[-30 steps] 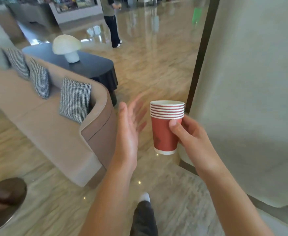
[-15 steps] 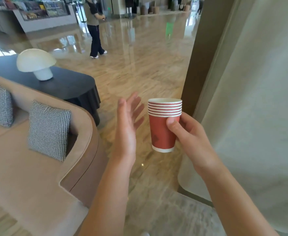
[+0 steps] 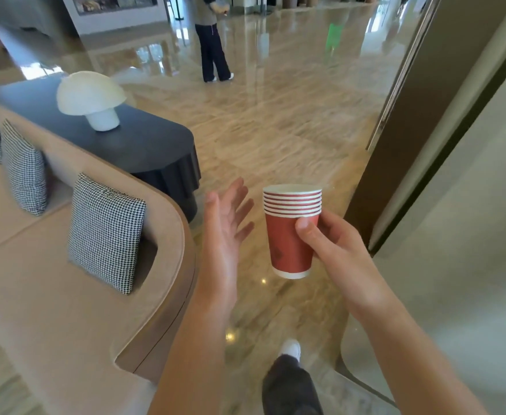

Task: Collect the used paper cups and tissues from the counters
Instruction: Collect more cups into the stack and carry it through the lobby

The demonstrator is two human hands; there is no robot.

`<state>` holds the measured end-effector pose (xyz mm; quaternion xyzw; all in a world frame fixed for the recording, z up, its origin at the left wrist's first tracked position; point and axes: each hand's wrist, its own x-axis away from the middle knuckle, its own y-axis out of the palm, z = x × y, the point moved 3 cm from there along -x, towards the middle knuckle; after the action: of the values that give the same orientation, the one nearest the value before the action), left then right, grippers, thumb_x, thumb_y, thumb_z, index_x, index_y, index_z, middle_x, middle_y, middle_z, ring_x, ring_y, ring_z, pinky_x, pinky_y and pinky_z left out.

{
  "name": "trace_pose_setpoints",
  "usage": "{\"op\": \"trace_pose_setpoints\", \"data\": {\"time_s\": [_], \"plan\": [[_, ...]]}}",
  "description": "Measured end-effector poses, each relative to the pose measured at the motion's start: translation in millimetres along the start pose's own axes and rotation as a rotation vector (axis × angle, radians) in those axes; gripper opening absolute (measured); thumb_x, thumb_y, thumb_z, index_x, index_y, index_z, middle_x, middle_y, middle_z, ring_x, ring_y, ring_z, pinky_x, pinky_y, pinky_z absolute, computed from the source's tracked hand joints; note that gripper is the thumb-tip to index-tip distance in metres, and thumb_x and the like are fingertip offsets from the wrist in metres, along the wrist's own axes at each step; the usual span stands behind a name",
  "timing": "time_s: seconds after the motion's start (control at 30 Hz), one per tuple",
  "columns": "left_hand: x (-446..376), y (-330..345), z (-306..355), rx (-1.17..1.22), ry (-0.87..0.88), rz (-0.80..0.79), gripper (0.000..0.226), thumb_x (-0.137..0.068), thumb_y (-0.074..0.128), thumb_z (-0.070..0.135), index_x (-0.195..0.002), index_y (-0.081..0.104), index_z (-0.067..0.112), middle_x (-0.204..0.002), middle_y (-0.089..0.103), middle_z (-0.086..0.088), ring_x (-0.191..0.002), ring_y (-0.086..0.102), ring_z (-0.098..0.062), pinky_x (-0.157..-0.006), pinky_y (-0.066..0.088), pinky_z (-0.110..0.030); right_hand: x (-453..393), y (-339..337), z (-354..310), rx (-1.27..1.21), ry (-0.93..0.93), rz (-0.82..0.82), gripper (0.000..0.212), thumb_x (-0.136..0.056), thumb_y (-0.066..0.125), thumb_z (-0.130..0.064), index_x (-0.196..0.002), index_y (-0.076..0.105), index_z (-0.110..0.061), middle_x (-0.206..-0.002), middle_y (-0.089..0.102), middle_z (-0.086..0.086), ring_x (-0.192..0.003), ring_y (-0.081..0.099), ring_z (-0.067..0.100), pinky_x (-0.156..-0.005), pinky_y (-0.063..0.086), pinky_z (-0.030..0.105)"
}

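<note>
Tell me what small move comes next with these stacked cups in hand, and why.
Probably keep walking ahead along the sofa toward the dark table, keeping the stack level. The right hand grips the stack of red paper cups, the left hand is open and free, and no cup or tissue lies within reach.

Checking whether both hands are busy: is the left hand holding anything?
No, the left hand is open and empty, fingers spread, beside the stack of red paper cups gripped by the right hand.

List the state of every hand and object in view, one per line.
Stack of red paper cups: nested, upright, held in the air.
Right hand: grips the stack's side.
Left hand: open, empty, fingers spread.
Mushroom lamp: upright on dark table.
Checked cushion: leaning on sofa back.
</note>
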<state>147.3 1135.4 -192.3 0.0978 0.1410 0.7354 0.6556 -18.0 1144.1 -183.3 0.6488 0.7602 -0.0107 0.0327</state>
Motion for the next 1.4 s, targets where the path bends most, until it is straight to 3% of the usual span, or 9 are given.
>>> {"op": "trace_pose_setpoints", "data": {"time_s": [0.27,0.57,0.8,0.93,1.1,1.23,1.4], "plan": [[-127,9,17,-0.031,0.031,0.056,0.077,-0.085,0.026,0.069,-0.146,0.051,0.029,-0.150,0.056,0.004,-0.134,0.056,-0.009,-0.120,0.036,-0.046,-139,-7,-3,-0.039,-0.029,-0.014,0.036,-0.082,0.065,-0.045,-0.110,0.071,-0.023,-0.115,0.075,0.004,-0.113,0.070,0.019,-0.103,0.054,0.039],[-234,51,24,-0.044,0.045,0.001,0.084,-0.090,0.030,0.074,-0.153,0.045,0.020,-0.153,0.053,-0.001,-0.139,0.052,-0.017,-0.122,0.032,-0.051,-251,-39,-17,-0.078,-0.091,-0.010,0.038,-0.083,0.070,-0.044,-0.113,0.071,-0.020,-0.112,0.077,0.001,-0.107,0.072,0.016,-0.099,0.057,0.038],[-323,125,14,-0.075,0.085,-0.149,0.075,-0.088,0.029,0.068,-0.149,0.049,0.028,-0.151,0.054,0.005,-0.133,0.056,-0.008,-0.118,0.039,-0.046,-302,-105,-28,-0.067,-0.145,0.166,0.036,-0.081,0.071,-0.053,-0.108,0.070,-0.029,-0.112,0.076,-0.004,-0.107,0.072,0.011,-0.096,0.058,0.032],[-360,155,-2,-0.080,0.074,-0.259,0.073,-0.090,0.029,0.069,-0.147,0.051,0.030,-0.148,0.057,0.007,-0.132,0.057,-0.007,-0.117,0.039,-0.047,-329,-133,-28,-0.058,-0.152,0.265,0.043,-0.080,0.068,-0.049,-0.116,0.069,-0.025,-0.114,0.076,-0.002,-0.110,0.071,0.013,-0.102,0.055,0.041],[-426,178,-7,-0.065,0.075,-0.364,0.074,-0.089,0.028,0.069,-0.147,0.051,0.029,-0.149,0.057,0.007,-0.133,0.057,-0.009,-0.118,0.037,-0.050,-381,-156,-32,-0.028,-0.175,0.354,0.043,-0.079,0.066,-0.048,-0.117,0.068,-0.028,-0.116,0.075,-0.003,-0.111,0.070,0.012,-0.103,0.055,0.040],[-493,192,-6,-0.022,0.067,-0.414,0.074,-0.089,0.029,0.069,-0.146,0.054,0.029,-0.147,0.059,0.006,-0.132,0.058,-0.009,-0.118,0.038,-0.050,-433,-166,-39,0.032,-0.176,0.410,0.037,-0.080,0.065,-0.049,-0.114,0.067,-0.033,-0.115,0.075,-0.007,-0.109,0.070,0.009,-0.100,0.056,0.035],[-573,201,-13,-0.003,0.032,-0.490,0.075,-0.087,0.029,0.069,-0.145,0.054,0.029,-0.147,0.058,0.006,-0.132,0.058,-0.009,-0.117,0.039,-0.050,-502,-175,-37,0.029,-0.191,0.485,0.041,-0.080,0.064,-0.045,-0.118,0.065,-0.028,-0.116,0.075,-0.006,-0.108,0.071,0.007,-0.094,0.057,0.025]]}}
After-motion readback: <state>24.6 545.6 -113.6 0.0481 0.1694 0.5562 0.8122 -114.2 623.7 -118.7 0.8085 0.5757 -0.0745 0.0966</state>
